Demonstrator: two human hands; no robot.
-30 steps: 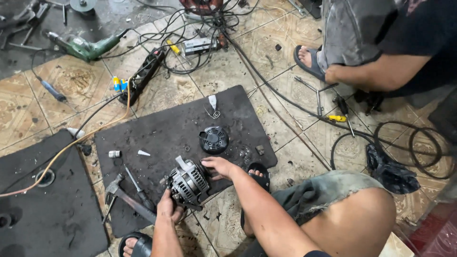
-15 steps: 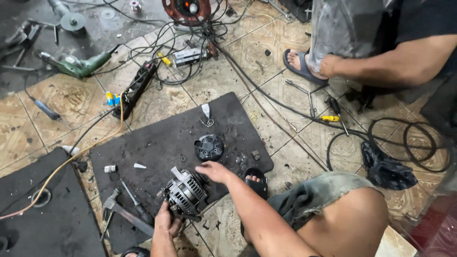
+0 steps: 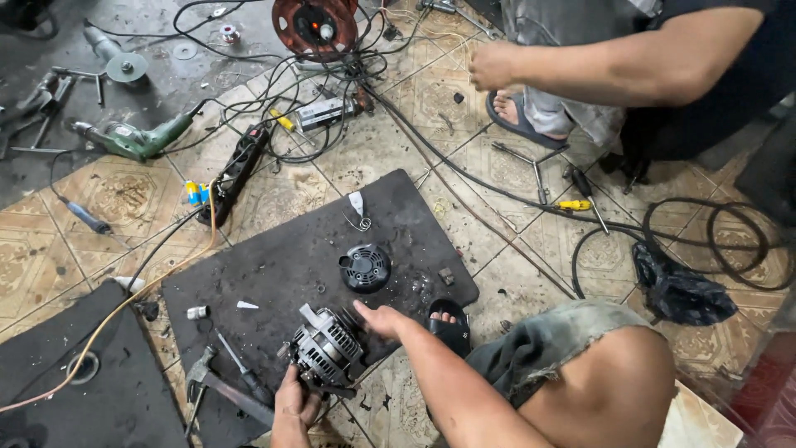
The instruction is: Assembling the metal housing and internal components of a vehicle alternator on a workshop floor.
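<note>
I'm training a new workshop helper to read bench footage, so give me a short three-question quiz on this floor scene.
1. True or false: both hands, the left hand and the right hand, are at the alternator.
2. Which lies nearest the black round cover?
A. the green drill
B. the spring clip
C. the red cable reel
3. Fill in: the hammer lies at the edge of the dark ____.

Key
1. True: the left grips it from below, the right touches its side.
2. B
3. mat
</note>
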